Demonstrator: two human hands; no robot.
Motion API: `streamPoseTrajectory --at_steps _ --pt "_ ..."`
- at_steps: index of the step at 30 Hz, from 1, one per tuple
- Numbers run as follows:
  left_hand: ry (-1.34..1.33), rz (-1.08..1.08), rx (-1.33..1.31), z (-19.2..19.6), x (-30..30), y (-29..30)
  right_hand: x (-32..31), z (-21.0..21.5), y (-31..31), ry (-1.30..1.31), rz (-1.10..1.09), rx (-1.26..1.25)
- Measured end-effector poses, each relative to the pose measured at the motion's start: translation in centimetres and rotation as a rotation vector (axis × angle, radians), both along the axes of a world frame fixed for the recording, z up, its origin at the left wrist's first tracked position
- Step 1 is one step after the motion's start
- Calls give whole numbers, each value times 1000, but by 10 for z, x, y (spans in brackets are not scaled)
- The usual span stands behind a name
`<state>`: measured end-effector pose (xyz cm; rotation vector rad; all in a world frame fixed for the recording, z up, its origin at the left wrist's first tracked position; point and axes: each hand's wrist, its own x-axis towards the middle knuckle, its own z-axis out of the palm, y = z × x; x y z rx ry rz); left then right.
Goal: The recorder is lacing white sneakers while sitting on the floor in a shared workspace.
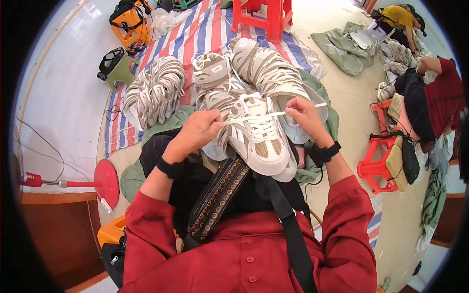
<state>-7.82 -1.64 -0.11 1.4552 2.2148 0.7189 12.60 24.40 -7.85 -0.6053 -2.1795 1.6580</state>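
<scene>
Over my lap rests a white and beige sneaker (268,152), its toe pointing toward me and its eyelets laced. Above the tongue, a flat white shoelace (273,115) is stretched nearly straight from side to side. My left hand (201,129) is closed, pinching the lace left of the shoe. On the right, my right hand (306,119) pinches the other side, and a short lace end sticks out past its fingers. Under this sneaker part of another pale shoe shows. Just beyond it lies a similar sneaker (211,68) with loose laces, among other shoe uppers.
Stacked shoe uppers lie at the left (155,90) and far right (273,71) on a striped sheet (193,31). A red stool (266,22) stands beyond. A round red base (107,184) is at left. Co-workers sit at right near another red stool (376,163).
</scene>
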Motion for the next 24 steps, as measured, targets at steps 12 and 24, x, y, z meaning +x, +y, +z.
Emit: streamPoseTrajectory --at_steps 12,24 --pt "-821 -95 96 116 33 -30 -23 136 -95 372 389 281" --pt "-1011 -131 669 143 33 -72 -14 243 -139 432 663 -253"
